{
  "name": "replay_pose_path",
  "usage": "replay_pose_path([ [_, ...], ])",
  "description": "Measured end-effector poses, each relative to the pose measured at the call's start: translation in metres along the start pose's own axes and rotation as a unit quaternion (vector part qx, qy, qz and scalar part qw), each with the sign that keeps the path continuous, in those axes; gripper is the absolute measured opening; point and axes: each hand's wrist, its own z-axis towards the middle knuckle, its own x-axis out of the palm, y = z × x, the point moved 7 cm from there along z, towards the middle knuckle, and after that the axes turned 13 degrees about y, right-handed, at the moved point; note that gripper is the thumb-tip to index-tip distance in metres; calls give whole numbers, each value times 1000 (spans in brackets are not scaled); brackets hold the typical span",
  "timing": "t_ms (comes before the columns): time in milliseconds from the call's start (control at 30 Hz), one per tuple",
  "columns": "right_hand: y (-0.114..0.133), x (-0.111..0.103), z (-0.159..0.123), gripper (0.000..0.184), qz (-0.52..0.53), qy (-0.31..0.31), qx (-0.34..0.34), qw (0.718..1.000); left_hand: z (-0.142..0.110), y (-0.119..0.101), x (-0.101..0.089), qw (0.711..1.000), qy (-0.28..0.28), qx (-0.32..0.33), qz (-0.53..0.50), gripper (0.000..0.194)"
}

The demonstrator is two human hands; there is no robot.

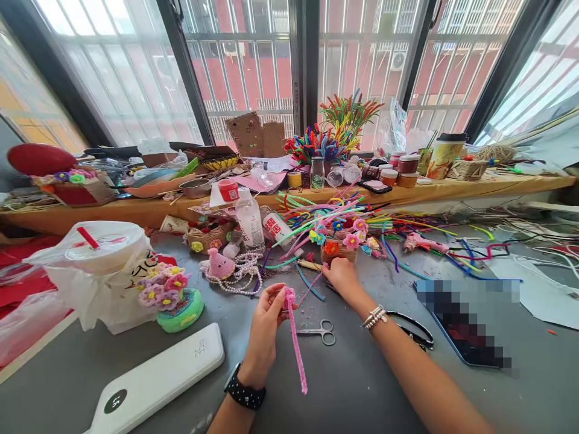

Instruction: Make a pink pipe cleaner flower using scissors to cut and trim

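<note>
My left hand (268,310) pinches a fuzzy pink pipe cleaner (297,355) between thumb and fingers. It is coiled into a small loopy bunch at the fingertips, and one straight end hangs down toward me. Another strand runs from the bunch up to my right hand (342,278), whose closed fingers hold it. That hand is just in front of a small woven basket (346,253) decorated with pipe-cleaner flowers. Small metal scissors (327,333) lie between my forearms. A black-handled tool (414,328) is partly hidden by my right forearm.
At left stand a white power bank (163,374), a flower ornament (181,312) and a bagged drink cup (102,259). A phone (461,325) lies at right, near a pink glue gun (425,243). Loose pipe cleaners (294,211), bottles and pots (407,166) crowd the back.
</note>
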Motion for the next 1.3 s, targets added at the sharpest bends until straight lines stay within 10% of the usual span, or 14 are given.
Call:
replay_pose_path([
  [233, 27, -21, -28, 31, 70, -63, -157, 983, 2, -4, 7, 997, 38, 28, 65, 37],
  [500, 80, -35, -80, 26, 141, -129, -394, 899, 4, -5, 17, 968, 88, 41, 230, 26],
  [833, 23, -4, -10, 14, -62, 1, -138, 988, -1, -15, 14, 937, 51, 62, 340, 32],
  [1300, 12, -6, -24, 19, -3, -3, -91, 996, -4, -18, 17, 916, 50, 83, 390, 34],
])
